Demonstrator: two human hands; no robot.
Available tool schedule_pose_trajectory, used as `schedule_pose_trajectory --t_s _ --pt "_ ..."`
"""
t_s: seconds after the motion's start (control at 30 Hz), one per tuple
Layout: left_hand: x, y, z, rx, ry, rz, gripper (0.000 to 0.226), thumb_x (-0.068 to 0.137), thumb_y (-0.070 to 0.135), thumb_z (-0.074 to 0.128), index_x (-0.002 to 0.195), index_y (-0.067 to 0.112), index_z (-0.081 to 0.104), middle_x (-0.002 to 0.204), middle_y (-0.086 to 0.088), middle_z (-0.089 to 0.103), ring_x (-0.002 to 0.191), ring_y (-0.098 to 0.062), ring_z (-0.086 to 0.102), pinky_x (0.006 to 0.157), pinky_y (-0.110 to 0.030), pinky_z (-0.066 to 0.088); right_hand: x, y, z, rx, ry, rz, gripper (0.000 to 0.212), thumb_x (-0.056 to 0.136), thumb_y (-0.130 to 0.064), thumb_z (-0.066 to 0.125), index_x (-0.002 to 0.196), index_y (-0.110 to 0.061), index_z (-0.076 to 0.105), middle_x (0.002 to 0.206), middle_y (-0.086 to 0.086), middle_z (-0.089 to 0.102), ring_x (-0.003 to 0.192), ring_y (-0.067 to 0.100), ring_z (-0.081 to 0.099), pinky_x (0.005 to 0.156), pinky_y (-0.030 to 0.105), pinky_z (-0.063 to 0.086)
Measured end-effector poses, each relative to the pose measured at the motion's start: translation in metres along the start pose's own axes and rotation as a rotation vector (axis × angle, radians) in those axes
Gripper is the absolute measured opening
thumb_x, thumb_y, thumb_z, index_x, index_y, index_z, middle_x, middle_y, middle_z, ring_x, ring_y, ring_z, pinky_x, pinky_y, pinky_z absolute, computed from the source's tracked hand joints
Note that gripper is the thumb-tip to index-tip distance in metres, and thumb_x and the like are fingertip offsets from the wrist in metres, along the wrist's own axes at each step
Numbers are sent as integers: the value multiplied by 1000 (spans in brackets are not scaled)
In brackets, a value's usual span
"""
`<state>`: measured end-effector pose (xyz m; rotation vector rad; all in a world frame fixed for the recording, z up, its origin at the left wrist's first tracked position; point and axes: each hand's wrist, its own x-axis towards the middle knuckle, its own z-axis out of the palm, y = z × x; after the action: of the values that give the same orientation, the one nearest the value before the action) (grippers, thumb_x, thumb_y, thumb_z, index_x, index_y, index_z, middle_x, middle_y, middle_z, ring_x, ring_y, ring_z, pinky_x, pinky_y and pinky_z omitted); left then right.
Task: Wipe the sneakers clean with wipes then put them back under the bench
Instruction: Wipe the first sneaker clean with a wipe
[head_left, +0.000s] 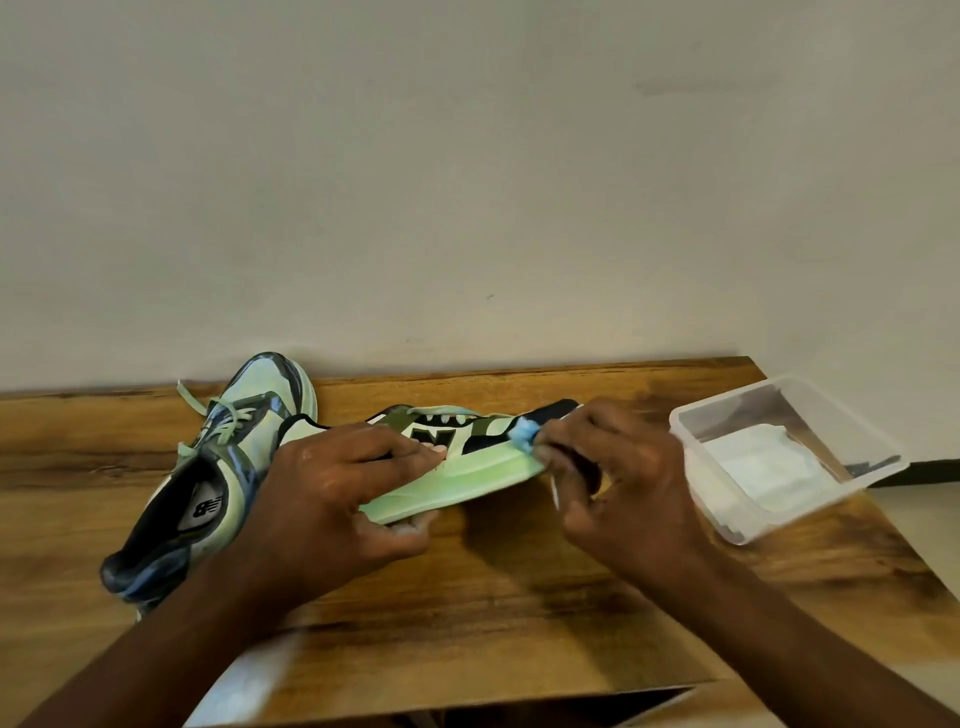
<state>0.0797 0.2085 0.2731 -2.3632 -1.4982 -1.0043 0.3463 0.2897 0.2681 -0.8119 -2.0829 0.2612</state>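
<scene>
Wooden bench (519, 623) — clear tub (862, 478) of wipes (763, 467)

The left hand (332, 488) covers the middle and heel of the held sneaker (467, 462). The right hand (618, 483) hides its toe and most of the blue wipe (523, 435). The other sneaker (218, 467) is partly behind the left arm. Both arms are cut off at the near edge. The white stuff in the plastic box (789, 457) is too blurry to tell.
</scene>
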Motion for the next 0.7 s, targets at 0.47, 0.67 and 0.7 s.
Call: schedule_pose_trajectory --t_s 0.47,0.67,0.7 --pt "0 -1 9 30 -71 51 41 86 29 83 125 20 77 123 8 74 112 -13 71 82 -38 61 -1 -14 -9 -36 -101 74 23 84 -7 80 104 -19 79 95 -7 69 81 5 61 70 22 56" --pt "5 -6 12 26 -54 18 43 85 23 78 127 17 75 129 5 72 119 -15 69 95 -38 59 10 26 -37 -115 4 480 15 81 -9 81 86 -24 81 81 -11 73 71 6 64 69 34 59" --pt "6 -7 13 29 -48 17 43 85 22 76 128 15 74 130 4 71 120 -16 68 100 -38 57 8 27 -38 -109 -20 506 15 81 -10 81 85 -24 81 80 -12 73 71 5 65 69 33 59"
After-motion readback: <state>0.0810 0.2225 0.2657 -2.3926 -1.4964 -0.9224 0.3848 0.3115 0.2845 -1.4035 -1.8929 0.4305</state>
